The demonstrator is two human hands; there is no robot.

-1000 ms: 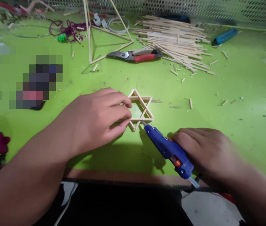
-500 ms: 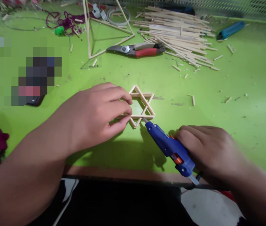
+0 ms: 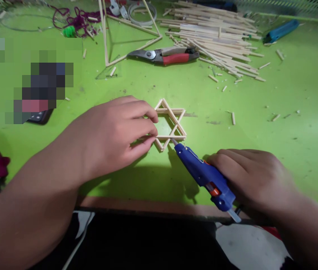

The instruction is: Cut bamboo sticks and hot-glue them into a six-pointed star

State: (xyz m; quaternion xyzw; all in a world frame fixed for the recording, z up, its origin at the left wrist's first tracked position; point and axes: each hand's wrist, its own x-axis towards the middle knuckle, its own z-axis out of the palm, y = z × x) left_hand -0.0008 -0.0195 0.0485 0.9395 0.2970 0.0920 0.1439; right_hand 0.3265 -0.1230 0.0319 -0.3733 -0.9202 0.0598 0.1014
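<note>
A six-pointed star frame (image 3: 177,122) of thin wooden sticks lies near the middle of the green table. My left hand (image 3: 119,129) grips its left side between thumb and fingers and hides that part. In my right hand (image 3: 256,180) is a blue hot glue gun (image 3: 204,168), held by its handle, with a clear glue stick (image 3: 234,215) jutting from its back end. The nozzle touches or nearly touches the star's lower bar, close to a crossing of sticks.
Beyond the star lie red-handled pruning shears (image 3: 163,56), a pile of wooden sticks (image 3: 221,33) and a larger stick frame (image 3: 105,41). A blue cutter (image 3: 281,32) rests far right, purple cord (image 3: 77,18) far left. At left, a phone (image 3: 41,117) is partly blurred out.
The view has shifted slightly. Both hands, the star and the glue gun keep nearly the same positions, with the nozzle still by the lower bar.
</note>
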